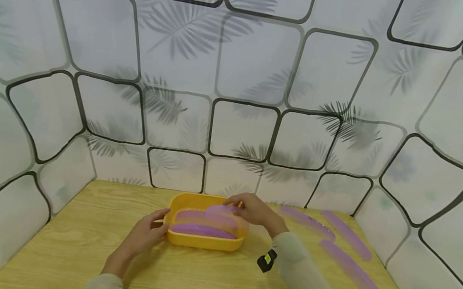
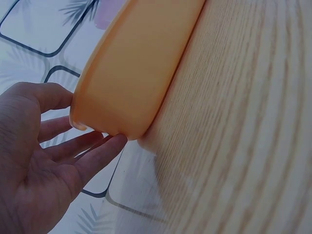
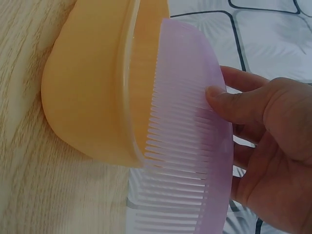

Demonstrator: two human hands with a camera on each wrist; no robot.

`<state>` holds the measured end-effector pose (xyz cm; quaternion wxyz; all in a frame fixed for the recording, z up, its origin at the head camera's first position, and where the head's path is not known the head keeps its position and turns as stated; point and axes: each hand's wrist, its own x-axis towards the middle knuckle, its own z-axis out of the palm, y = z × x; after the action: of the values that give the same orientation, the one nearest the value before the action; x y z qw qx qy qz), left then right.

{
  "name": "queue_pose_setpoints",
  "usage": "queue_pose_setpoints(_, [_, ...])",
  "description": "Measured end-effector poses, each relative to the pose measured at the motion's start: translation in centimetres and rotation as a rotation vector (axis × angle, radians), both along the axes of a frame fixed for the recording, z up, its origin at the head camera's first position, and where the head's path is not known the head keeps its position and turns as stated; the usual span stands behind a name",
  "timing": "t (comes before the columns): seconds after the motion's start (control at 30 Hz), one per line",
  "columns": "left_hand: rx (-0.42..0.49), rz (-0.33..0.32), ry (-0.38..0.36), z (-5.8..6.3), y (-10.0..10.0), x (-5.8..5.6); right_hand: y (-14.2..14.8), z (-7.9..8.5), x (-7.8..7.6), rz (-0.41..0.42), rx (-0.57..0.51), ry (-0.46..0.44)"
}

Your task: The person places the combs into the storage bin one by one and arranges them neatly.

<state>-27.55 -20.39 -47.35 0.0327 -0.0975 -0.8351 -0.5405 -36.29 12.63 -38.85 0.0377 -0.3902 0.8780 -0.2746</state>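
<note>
A yellow plastic basket (image 1: 203,242) stands on the table, and two purple combs (image 1: 203,231) lie inside it. My left hand (image 1: 147,232) holds the basket's left end; in the left wrist view its fingertips touch the rim and end wall. Above the basket's right part, my right hand (image 1: 251,209) pinches another translucent purple comb (image 3: 187,112). The right thumb presses the comb's spine near one end, and the teeth point toward the basket. Part of this comb overlaps the basket opening in the right wrist view. Some fingers behind the comb are hidden.
Three more purple combs lie on the table to the right: one at the back (image 1: 307,221), one farther right (image 1: 347,235) and one nearer (image 1: 353,274). The wood-grain table (image 1: 198,284) meets a patterned curtain (image 1: 241,131) at the back and both sides.
</note>
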Motion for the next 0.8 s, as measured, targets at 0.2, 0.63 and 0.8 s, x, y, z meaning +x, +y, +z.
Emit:
queue_pose_setpoints(0.2, [0.013,-0.009,0.001,-0.1,-0.1,0.0,-0.8,-0.1,-0.2,-0.003,0.001,0.032])
queue_pose_setpoints(0.63, [0.014,-0.016,0.005,-0.3,-0.1,-0.2,-2.2,-0.4,-0.6,-0.003,0.014,0.053])
queue_pose_setpoints(0.8, [0.024,-0.009,0.008,-0.3,-0.2,-0.1,-3.0,-0.1,-0.7,0.006,0.031,0.100])
